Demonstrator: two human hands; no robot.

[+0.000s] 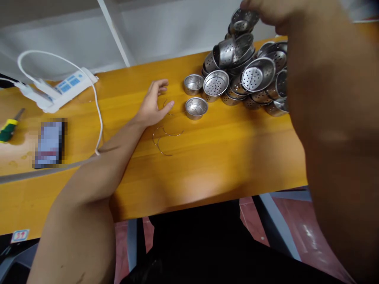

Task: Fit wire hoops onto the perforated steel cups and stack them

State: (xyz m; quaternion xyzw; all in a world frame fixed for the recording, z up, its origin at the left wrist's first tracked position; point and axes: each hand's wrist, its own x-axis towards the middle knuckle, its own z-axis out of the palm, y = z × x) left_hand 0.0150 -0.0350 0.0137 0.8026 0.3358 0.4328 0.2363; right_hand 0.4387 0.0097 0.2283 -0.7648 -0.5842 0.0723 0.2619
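Note:
Several perforated metal cups (pixel 226 53) are piled at the back right of the wooden table. My right hand (pixel 271 14) reaches over the top of this pile, its fingers closed at the rim of the uppermost cup (pixel 245 20). Two separate cups stand upright left of the pile, one (pixel 194 85) behind the other (pixel 196 108). My left hand (pixel 154 104) rests beside them on the table, fingers apart and holding nothing. Thin curved wires (pixel 160 142) lie in front of it, and another bit of wire shows by its thumb.
On the left are a white power strip (pixel 69 88) with a looping white cable (pixel 99 114), a blurred-out phone (pixel 49 144) and a green-yellow screwdriver (pixel 9 128). A pale partition (pixel 156 29) borders the table's back.

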